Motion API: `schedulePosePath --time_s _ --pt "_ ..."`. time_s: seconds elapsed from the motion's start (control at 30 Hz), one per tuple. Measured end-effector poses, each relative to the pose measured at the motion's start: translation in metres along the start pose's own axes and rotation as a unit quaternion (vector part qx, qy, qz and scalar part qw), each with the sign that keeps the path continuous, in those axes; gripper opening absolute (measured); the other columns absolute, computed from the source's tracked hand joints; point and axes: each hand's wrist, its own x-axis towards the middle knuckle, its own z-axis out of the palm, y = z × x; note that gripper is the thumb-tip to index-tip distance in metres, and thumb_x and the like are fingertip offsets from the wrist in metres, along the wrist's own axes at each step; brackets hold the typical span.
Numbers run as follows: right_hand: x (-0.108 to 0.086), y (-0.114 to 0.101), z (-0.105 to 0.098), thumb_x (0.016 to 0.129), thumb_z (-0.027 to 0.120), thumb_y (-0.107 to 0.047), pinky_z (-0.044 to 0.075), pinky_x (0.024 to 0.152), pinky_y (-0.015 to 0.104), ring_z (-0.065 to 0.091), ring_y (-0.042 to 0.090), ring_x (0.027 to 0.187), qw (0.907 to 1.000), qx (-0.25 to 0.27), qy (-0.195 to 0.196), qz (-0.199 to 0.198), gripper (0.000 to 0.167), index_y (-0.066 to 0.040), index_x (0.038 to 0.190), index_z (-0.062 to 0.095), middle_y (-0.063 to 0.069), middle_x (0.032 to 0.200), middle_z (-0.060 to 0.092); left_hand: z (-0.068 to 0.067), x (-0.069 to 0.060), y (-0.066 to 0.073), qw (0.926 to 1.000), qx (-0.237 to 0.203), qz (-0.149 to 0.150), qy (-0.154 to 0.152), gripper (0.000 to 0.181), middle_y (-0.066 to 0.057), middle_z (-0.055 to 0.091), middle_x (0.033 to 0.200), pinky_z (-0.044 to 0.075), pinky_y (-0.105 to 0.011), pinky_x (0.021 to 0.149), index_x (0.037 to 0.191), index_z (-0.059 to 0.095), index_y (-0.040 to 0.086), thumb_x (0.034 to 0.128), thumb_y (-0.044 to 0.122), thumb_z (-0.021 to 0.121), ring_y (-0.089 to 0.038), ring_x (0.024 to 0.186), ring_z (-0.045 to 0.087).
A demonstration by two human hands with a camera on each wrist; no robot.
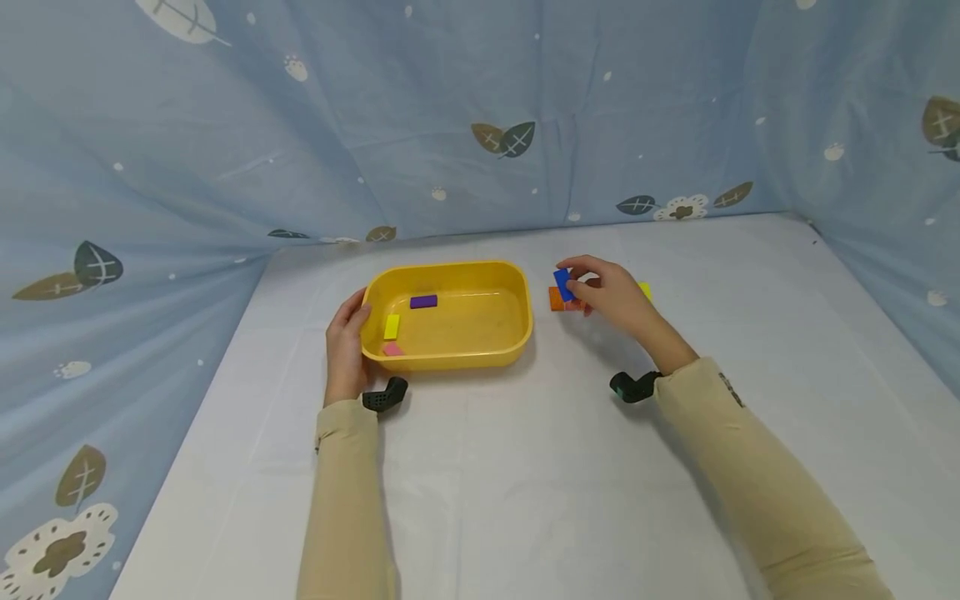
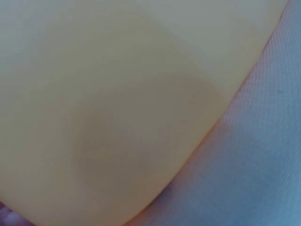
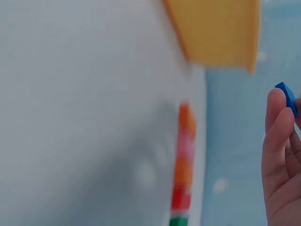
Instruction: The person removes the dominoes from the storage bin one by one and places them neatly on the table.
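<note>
A yellow tray (image 1: 450, 362) stands on the white table, holding a purple block (image 1: 423, 302), a yellow block (image 1: 392, 327) and a pink block (image 1: 393, 350). My left hand (image 1: 347, 350) grips its left end, fingers at the rim. To the right of the tray, my right hand (image 1: 611, 293) pinches a blue block (image 1: 564, 284) between thumb and fingers, raised above a row of blocks. In the right wrist view the right hand (image 3: 282, 155) holds the blue block (image 3: 287, 99) clear of the table. The left wrist view is filled mostly by the blurred tray (image 2: 117, 117).
Under and beside my right hand lies a row of blocks: an orange block (image 1: 556, 299), then pink, orange, red and green ones in the right wrist view, with the green block (image 3: 178, 220) lowest. A yellow-green block (image 1: 645, 290) shows behind the hand. Patterned blue cloth hangs behind the table.
</note>
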Motion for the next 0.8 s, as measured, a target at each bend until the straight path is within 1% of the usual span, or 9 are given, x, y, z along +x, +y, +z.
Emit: schedulePosePath --time_s 0.03,0.1,0.17,0.27,0.33,0.43,0.53,0.63,0.8 --pt "-0.001 0.005 -0.005 0.090 0.052 -0.026 0.052 0.063 0.038 0.057 0.029 0.073 0.9999 -0.011 0.004 0.007 0.034 -0.020 0.124 0.050 0.003 0.108 0.050 0.000 0.000 0.000 1.0000 -0.001 0.000 0.000 0.038 0.002 0.044 0.130 0.035 -0.027 0.098 0.126 0.051 0.020 0.0892 0.029 0.054 -0.016 0.117 0.043" --pt "-0.004 0.015 -0.014 0.091 0.051 -0.026 0.051 0.064 0.038 0.058 0.028 0.076 0.9995 -0.025 0.008 0.018 0.035 -0.020 0.125 0.049 0.004 0.110 0.050 0.000 0.000 0.000 1.0000 0.004 -0.002 0.002 0.038 0.003 0.045 0.129 0.036 -0.026 0.098 0.125 0.051 0.020 0.0888 0.030 0.054 -0.015 0.117 0.043" --pt "-0.007 0.025 -0.024 0.091 0.051 -0.027 0.051 0.065 0.040 0.058 0.028 0.078 0.9989 -0.036 0.013 0.029 0.036 -0.020 0.126 0.048 0.005 0.112 0.050 -0.001 0.000 0.000 1.0000 0.005 -0.003 0.002 0.038 0.003 0.045 0.129 0.036 -0.026 0.097 0.125 0.051 0.021 0.0887 0.030 0.054 -0.015 0.117 0.043" --pt "-0.011 0.038 -0.036 0.091 0.050 -0.028 0.050 0.066 0.039 0.057 0.029 0.081 0.9975 -0.048 0.017 0.049 0.037 -0.019 0.128 0.046 0.008 0.115 0.049 -0.001 0.000 -0.001 1.0000 0.010 -0.001 -0.001 0.038 0.004 0.045 0.129 0.037 -0.026 0.097 0.125 0.051 0.022 0.0889 0.031 0.054 -0.015 0.117 0.043" --pt "-0.014 0.045 -0.044 0.092 0.049 -0.029 0.050 0.066 0.038 0.055 0.028 0.082 0.9964 -0.058 0.021 0.059 0.038 -0.018 0.128 0.046 0.009 0.116 0.048 -0.001 0.001 -0.001 1.0000 0.005 0.000 -0.003 0.038 0.003 0.044 0.130 0.036 -0.026 0.097 0.126 0.050 0.021 0.0891 0.030 0.054 -0.015 0.117 0.042" --pt "-0.017 0.056 -0.055 0.092 0.047 -0.028 0.049 0.065 0.037 0.052 0.029 0.083 0.9955 -0.065 0.025 0.065 0.039 -0.016 0.129 0.045 0.011 0.117 0.048 0.000 0.001 -0.001 1.0000 -0.001 0.000 -0.001 0.039 0.002 0.044 0.130 0.036 -0.026 0.097 0.126 0.050 0.020 0.0891 0.030 0.054 -0.016 0.117 0.043" --pt "-0.020 0.067 -0.065 0.093 0.046 -0.028 0.048 0.063 0.036 0.051 0.029 0.081 0.9940 -0.071 0.033 0.077 0.039 -0.015 0.129 0.044 0.012 0.116 0.048 0.000 0.000 -0.002 1.0000 0.003 0.001 0.000 0.039 0.002 0.044 0.130 0.037 -0.025 0.097 0.127 0.050 0.019 0.0891 0.029 0.054 -0.015 0.116 0.043" --pt "-0.022 0.077 -0.073 0.094 0.044 -0.029 0.047 0.062 0.033 0.050 0.029 0.079 0.9913 -0.074 0.040 0.102 0.039 -0.014 0.130 0.044 0.012 0.116 0.048 0.000 0.000 -0.002 0.9999 0.012 0.003 0.001 0.039 0.003 0.045 0.129 0.037 -0.024 0.096 0.126 0.050 0.019 0.0892 0.030 0.053 -0.014 0.115 0.044" --pt "-0.022 0.091 -0.082 0.094 0.042 -0.031 0.046 0.062 0.029 0.049 0.028 0.081 0.9872 -0.067 0.049 0.136 0.042 -0.012 0.131 0.042 0.016 0.115 0.047 0.000 -0.001 0.000 1.0000 0.006 0.006 -0.005 0.038 0.002 0.044 0.129 0.037 -0.025 0.096 0.127 0.050 0.019 0.0897 0.029 0.053 -0.015 0.116 0.044"
